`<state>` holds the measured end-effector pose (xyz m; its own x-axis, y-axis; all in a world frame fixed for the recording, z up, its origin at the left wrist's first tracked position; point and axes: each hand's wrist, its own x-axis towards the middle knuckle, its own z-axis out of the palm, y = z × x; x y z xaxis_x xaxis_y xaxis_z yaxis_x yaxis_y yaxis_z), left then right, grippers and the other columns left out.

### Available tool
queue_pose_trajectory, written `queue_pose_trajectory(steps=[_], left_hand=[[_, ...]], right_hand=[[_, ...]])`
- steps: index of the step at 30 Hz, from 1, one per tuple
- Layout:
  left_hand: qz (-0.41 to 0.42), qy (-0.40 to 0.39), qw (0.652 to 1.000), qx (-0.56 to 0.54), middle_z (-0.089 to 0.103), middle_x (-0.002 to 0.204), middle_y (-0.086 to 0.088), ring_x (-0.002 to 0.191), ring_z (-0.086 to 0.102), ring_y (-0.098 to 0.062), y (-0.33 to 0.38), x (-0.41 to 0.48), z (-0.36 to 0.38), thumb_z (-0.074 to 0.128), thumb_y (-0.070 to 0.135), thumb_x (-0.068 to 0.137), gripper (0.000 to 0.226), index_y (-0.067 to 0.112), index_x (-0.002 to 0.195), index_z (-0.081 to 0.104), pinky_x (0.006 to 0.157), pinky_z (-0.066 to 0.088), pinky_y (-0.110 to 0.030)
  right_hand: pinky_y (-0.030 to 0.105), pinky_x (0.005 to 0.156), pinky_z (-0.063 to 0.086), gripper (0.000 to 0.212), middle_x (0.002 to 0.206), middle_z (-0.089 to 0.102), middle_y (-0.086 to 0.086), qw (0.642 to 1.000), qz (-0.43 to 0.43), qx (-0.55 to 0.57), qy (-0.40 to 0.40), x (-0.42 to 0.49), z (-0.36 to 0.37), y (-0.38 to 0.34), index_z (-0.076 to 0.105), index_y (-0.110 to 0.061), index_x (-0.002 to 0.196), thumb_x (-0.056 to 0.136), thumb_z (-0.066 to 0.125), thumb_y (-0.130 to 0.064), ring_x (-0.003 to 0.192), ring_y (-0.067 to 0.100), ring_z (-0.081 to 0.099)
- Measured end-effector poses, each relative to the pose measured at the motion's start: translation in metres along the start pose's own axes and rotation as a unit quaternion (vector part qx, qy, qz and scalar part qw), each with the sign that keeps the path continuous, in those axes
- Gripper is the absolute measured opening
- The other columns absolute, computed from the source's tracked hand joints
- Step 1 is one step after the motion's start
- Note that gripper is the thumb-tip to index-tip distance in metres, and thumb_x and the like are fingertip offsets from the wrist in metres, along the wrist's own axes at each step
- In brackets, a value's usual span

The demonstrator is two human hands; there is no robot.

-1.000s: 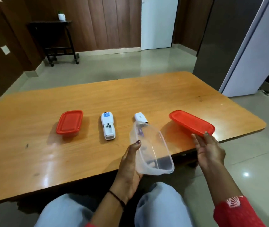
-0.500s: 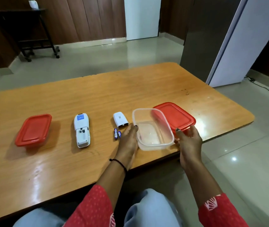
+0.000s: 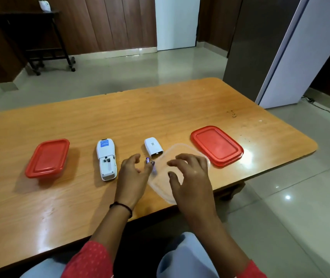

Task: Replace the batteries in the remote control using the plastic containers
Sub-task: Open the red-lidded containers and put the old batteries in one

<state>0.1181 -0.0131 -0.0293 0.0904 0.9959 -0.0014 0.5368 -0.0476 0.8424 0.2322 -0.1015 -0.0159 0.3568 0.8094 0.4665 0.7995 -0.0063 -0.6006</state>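
Remote (image 3: 106, 161) lies back-up, bay open, left of my left hand (image 3: 132, 177), whose fingers curl loosely by the batteries (image 3: 150, 162). My right hand (image 3: 190, 175) hovers spread over the clear container (image 3: 161, 189). I'd pinch one cell squarely first.

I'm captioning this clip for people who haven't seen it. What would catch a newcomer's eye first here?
Two bright red shapes on the wooden table: a closed red-lidded container far left and a loose red lid far right. Between them lies a white remote with its battery bay open, and both hands, left hand and right hand, hover at a clear empty container.
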Motion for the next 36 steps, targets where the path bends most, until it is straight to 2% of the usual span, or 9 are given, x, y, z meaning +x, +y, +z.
queue_pose_trajectory(steps=[4, 10, 16, 20, 23, 25, 28, 31, 36], left_hand=[[0.009, -0.058, 0.998, -0.006, 0.063, 0.1, 0.005, 0.085, 0.056, -0.005, 0.004, -0.001, -0.004, 0.059, 0.033, 0.09, 0.029, 0.015, 0.111, 0.066, 0.062, 0.041, -0.013], [-0.02, -0.059, 0.995, -0.075, 0.066, 0.08, 0.005, 0.049, 0.062, -0.014, 0.009, -0.019, 0.009, 0.059, 0.029, 0.09, 0.015, 0.019, 0.095, 0.068, 0.037, 0.041, -0.014], [-0.084, -0.083, 0.976, -0.183, 0.065, 0.079, -0.003, 0.051, 0.067, -0.019, 0.017, -0.024, 0.022, 0.06, 0.022, 0.089, 0.014, 0.013, 0.099, 0.065, 0.059, 0.06, -0.042], [-0.09, -0.077, 0.965, -0.236, 0.059, 0.076, -0.012, 0.055, 0.061, -0.018, 0.012, -0.021, 0.023, 0.06, 0.022, 0.09, 0.02, 0.006, 0.101, 0.063, 0.043, 0.052, -0.029], [-0.037, 0.007, 0.983, -0.181, 0.059, 0.073, -0.007, 0.055, 0.059, -0.021, -0.003, -0.006, 0.002, 0.058, 0.017, 0.09, 0.008, 0.011, 0.094, 0.062, 0.038, 0.047, -0.024], [-0.019, 0.035, 0.992, -0.119, 0.06, 0.078, -0.005, 0.058, 0.061, -0.023, -0.012, 0.008, -0.013, 0.059, 0.014, 0.089, 0.009, 0.013, 0.098, 0.062, 0.042, 0.051, -0.027], [0.0, 0.013, 1.0, -0.01, 0.065, 0.083, -0.004, 0.065, 0.062, -0.023, -0.018, 0.026, -0.021, 0.062, 0.013, 0.085, 0.019, 0.011, 0.103, 0.066, 0.066, 0.054, -0.035], [0.014, -0.028, 0.999, 0.04, 0.063, 0.083, -0.001, 0.068, 0.057, -0.013, -0.017, 0.036, -0.018, 0.057, 0.007, 0.085, 0.025, 0.011, 0.109, 0.065, 0.067, 0.042, -0.024], [0.016, -0.074, 0.994, 0.075, 0.062, 0.089, -0.002, 0.078, 0.057, -0.015, -0.017, 0.039, -0.018, 0.057, 0.011, 0.087, 0.034, 0.014, 0.121, 0.06, 0.072, 0.039, -0.022]], right_hand=[[0.029, 0.093, 0.044, 0.025, 0.114, 0.064, -0.003, 0.996, 0.066, -0.014, -0.052, -0.003, 0.018, 0.015, 0.07, -0.018, 0.105, 0.083, 0.063, -0.008, 0.117, 0.014, 0.045], [0.018, 0.085, 0.036, 0.03, 0.112, 0.065, 0.005, 0.993, 0.082, -0.021, -0.077, 0.023, -0.002, 0.043, 0.071, -0.016, 0.104, 0.084, 0.058, 0.002, 0.109, 0.018, 0.057], [0.031, 0.088, 0.047, 0.024, 0.106, 0.07, 0.009, 0.997, 0.045, -0.035, -0.057, 0.05, -0.02, 0.039, 0.071, -0.011, 0.103, 0.086, 0.058, 0.001, 0.102, 0.024, 0.062], [0.033, 0.077, 0.054, 0.021, 0.095, 0.073, 0.006, 0.999, -0.015, 0.041, -0.002, 0.031, -0.01, -0.008, 0.072, -0.009, 0.098, 0.083, 0.061, 0.001, 0.085, 0.019, 0.066], [0.029, 0.075, 0.053, 0.021, 0.098, 0.071, 0.005, 0.997, -0.024, 0.073, -0.032, 0.017, 0.011, -0.039, 0.07, -0.01, 0.102, 0.086, 0.058, -0.003, 0.084, 0.017, 0.066], [0.029, 0.077, 0.051, 0.024, 0.11, 0.067, 0.006, 0.995, -0.004, 0.029, -0.092, 0.018, 0.028, -0.048, 0.067, -0.01, 0.108, 0.089, 0.054, -0.003, 0.092, 0.02, 0.065], [0.031, 0.074, 0.044, 0.024, 0.12, 0.056, 0.012, 0.971, 0.077, -0.077, -0.212, 0.033, 0.05, -0.052, 0.059, -0.005, 0.113, 0.092, 0.048, -0.001, 0.101, 0.027, 0.06], [0.033, 0.082, 0.045, 0.026, 0.121, 0.053, 0.018, 0.953, 0.079, -0.149, -0.253, 0.041, 0.063, -0.054, 0.051, 0.0, 0.119, 0.094, 0.042, -0.001, 0.108, 0.029, 0.054], [0.034, 0.089, 0.043, 0.028, 0.121, 0.054, 0.018, 0.944, 0.069, -0.192, -0.26, 0.042, 0.068, -0.053, 0.051, 0.0, 0.12, 0.094, 0.042, -0.001, 0.11, 0.029, 0.05]])
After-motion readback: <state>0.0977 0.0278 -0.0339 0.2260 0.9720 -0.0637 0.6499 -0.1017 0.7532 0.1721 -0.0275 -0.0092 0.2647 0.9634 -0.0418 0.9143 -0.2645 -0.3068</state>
